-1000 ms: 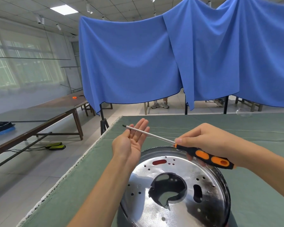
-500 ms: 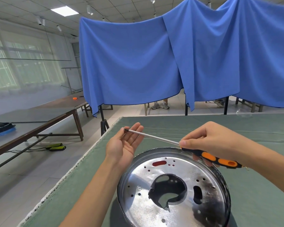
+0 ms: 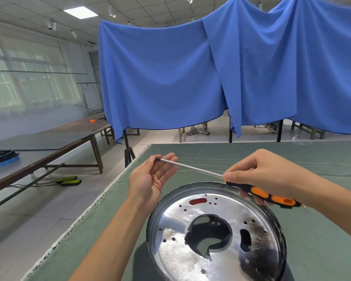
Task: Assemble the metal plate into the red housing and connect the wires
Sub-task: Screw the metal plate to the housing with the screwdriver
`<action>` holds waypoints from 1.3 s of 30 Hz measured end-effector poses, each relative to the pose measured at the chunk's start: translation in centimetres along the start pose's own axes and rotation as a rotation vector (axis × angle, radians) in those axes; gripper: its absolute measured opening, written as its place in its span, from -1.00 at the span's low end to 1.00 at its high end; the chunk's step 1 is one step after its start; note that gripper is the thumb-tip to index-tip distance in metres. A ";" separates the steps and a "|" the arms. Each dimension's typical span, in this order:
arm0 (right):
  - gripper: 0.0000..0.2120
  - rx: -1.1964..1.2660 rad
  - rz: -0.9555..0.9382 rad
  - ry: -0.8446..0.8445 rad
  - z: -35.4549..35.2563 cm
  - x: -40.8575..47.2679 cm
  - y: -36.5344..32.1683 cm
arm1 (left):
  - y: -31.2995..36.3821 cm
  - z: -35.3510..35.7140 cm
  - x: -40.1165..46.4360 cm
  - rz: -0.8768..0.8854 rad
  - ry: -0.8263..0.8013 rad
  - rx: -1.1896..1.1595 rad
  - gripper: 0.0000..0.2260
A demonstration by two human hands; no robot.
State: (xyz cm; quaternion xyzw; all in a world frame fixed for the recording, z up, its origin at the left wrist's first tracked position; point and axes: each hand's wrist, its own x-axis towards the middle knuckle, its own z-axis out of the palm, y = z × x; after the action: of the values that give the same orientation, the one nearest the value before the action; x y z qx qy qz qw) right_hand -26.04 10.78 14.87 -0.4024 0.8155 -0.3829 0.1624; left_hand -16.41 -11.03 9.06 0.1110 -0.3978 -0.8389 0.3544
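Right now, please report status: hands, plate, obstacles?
Right hand grips orange-black screwdriver; left hand open under its tip. Round shiny metal plate on green table, untouched. Nothing blocking.

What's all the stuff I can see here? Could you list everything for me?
Metal plate: one, shiny silver with dark scorch marks, on the near table.
Screwdriver: one, black-and-orange handle, steel shaft, held above the plate.
Table cloth: one, green, covering the near table.
Curtains: blue, hung behind the table.
Side tables: dark tops, wooden legs, at left.
Shoes: one pale pair, under the curtain.
Left hand: one, palm open, the shaft's tip at its fingers.
Right hand: one, gripping the screwdriver's handle.
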 end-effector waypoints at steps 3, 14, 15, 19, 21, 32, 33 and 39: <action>-0.84 -0.025 -0.014 0.016 0.0 -0.1 -0.1 | 0.1 0.0 -0.1 0.017 0.012 0.025 -0.74; -0.83 -0.140 -0.087 0.058 0.7 -0.3 -0.2 | 1.0 -0.8 0.0 0.003 0.004 0.114 -0.77; -0.82 -0.143 -0.088 0.049 0.7 -0.2 -0.2 | 1.1 -0.9 0.1 -0.009 -0.005 0.129 -0.77; -0.82 -0.109 -0.059 0.014 0.6 -0.2 -0.1 | 1.6 -1.6 0.2 -0.041 -0.043 0.257 -0.78; -0.81 -0.094 -0.047 0.002 0.7 -0.1 0.1 | 1.5 -1.7 0.1 -0.051 -0.039 0.260 -0.79; -0.65 0.150 0.095 -0.199 0.3 0.5 0.9 | 0.9 -0.2 -0.3 -0.055 0.058 0.162 -0.79; -0.66 0.157 0.108 -0.203 0.3 0.6 1.0 | 0.8 0.1 -0.4 -0.054 0.061 0.194 -0.79; -0.76 0.281 0.125 -0.190 2.2 1.6 1.8 | -1.2 2.8 -1.3 -0.102 -0.007 0.314 -0.71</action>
State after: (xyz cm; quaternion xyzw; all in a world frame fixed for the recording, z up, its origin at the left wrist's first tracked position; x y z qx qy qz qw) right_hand -26.70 9.16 12.18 -0.3586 0.7584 -0.4427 0.3167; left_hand -17.39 -8.00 9.85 0.1824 -0.5190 -0.7838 0.2881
